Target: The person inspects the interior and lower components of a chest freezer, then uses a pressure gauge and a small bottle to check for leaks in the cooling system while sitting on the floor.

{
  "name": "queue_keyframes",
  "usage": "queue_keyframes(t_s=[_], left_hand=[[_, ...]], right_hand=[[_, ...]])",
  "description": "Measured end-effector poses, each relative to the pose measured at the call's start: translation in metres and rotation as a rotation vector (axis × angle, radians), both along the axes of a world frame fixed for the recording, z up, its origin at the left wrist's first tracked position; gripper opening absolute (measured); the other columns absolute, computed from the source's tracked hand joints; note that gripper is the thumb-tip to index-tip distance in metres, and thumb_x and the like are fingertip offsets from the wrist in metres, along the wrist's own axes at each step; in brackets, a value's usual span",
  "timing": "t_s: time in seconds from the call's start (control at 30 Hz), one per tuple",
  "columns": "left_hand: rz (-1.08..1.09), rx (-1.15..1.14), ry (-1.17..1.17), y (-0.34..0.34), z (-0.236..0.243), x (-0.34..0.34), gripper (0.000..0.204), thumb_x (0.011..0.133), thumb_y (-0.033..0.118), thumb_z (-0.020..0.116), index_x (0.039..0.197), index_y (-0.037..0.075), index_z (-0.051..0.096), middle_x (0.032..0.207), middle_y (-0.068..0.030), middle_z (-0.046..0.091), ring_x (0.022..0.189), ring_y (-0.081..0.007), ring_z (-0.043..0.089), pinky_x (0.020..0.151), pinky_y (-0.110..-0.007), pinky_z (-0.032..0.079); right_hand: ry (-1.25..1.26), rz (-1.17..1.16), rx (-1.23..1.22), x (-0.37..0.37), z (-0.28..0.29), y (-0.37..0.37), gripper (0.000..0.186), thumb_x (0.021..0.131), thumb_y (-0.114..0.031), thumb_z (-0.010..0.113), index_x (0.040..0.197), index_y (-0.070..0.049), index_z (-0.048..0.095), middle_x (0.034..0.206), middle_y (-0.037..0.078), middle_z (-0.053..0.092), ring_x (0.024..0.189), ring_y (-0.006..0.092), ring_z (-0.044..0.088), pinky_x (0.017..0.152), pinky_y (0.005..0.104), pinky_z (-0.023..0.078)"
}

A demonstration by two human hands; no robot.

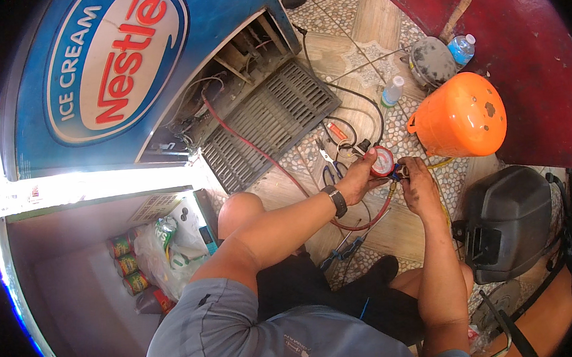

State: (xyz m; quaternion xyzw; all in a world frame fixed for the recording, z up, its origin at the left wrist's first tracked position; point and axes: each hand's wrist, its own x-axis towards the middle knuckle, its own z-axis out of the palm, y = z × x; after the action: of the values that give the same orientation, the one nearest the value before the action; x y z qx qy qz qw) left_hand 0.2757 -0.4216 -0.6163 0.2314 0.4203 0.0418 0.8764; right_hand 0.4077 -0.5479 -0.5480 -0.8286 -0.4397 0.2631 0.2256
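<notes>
My left hand (360, 179) grips a manifold with a red-rimmed gauge (382, 161) from the left. My right hand (416, 180) pinches its fittings on the right side, the fingertips partly hiding them. A red hose (257, 150) runs from the open base of a blue freezer (44, 75) to below the gauge, and a yellow hose (441, 164) leads off to the right. Left of the gauge lie pliers (326, 154), blue-handled scissors (333, 173) and an orange object (337, 131) among black cables. Screwdrivers (343, 253) lie below the hands.
A grille panel (245, 148) lies before the freezer. An orange bucket (459, 112), metal compressor (431, 60) and bottles (392, 92) stand to the right, near a red panel (512, 27). A black case (508, 224) is at lower right, an open box with cans (61, 257) at left.
</notes>
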Motion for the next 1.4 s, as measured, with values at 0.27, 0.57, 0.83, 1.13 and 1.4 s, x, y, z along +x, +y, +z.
queue_keyframes(t_s=[0.27, 0.57, 0.83, 1.13, 1.4], left_hand=[[-0.015, 0.003, 0.005, 0.002, -0.003, -0.002, 0.053, 0.107, 0.054, 0.048, 0.134, 0.01, 0.057, 0.128, -0.0089, 0.067, 0.116, -0.023, 0.066, 0.104, -0.043, 0.052], [-0.011, -0.003, -0.026, 0.005, -0.003, -0.005, 0.06, 0.105, 0.057, 0.049, 0.138, 0.007, 0.056, 0.138, -0.0123, 0.063, 0.127, -0.0274, 0.061, 0.111, -0.048, 0.048], [-0.018, -0.009, -0.053, 0.005, 0.0, 0.001, 0.056, 0.108, 0.052, 0.046, 0.139, 0.006, 0.053, 0.139, -0.0126, 0.061, 0.128, -0.0282, 0.06, 0.113, -0.05, 0.047], [-0.045, 0.003, -0.054, 0.003, -0.007, 0.009, 0.055, 0.108, 0.054, 0.045, 0.136, 0.008, 0.056, 0.134, -0.0115, 0.065, 0.124, -0.026, 0.063, 0.11, -0.047, 0.049], [-0.059, 0.006, -0.04, 0.004, -0.013, 0.009, 0.052, 0.109, 0.052, 0.046, 0.138, 0.009, 0.055, 0.13, -0.0085, 0.067, 0.116, -0.0216, 0.066, 0.103, -0.043, 0.054]], right_hand=[[-0.006, 0.02, -0.027, 0.001, -0.007, 0.0, 0.043, 0.088, 0.003, 0.062, 0.128, -0.008, 0.056, 0.126, 0.016, 0.058, 0.115, 0.0399, 0.061, 0.094, 0.0504, 0.053], [-0.007, 0.017, -0.005, 0.0, -0.006, 0.001, 0.043, 0.087, 0.002, 0.064, 0.129, -0.008, 0.058, 0.128, 0.018, 0.059, 0.117, 0.0406, 0.061, 0.097, 0.0478, 0.052], [-0.074, -0.003, 0.009, 0.0, -0.011, -0.007, 0.045, 0.089, 0.0, 0.061, 0.133, -0.01, 0.058, 0.135, 0.018, 0.058, 0.122, 0.0411, 0.06, 0.1, 0.0494, 0.052], [-0.057, -0.031, -0.009, 0.0, -0.004, -0.005, 0.041, 0.089, -0.001, 0.063, 0.128, -0.011, 0.058, 0.126, 0.015, 0.06, 0.114, 0.0393, 0.063, 0.094, 0.0489, 0.054], [-0.057, -0.051, -0.008, -0.006, 0.0, -0.001, 0.041, 0.088, 0.003, 0.063, 0.126, -0.01, 0.061, 0.12, 0.015, 0.062, 0.108, 0.0374, 0.065, 0.089, 0.0467, 0.054]])
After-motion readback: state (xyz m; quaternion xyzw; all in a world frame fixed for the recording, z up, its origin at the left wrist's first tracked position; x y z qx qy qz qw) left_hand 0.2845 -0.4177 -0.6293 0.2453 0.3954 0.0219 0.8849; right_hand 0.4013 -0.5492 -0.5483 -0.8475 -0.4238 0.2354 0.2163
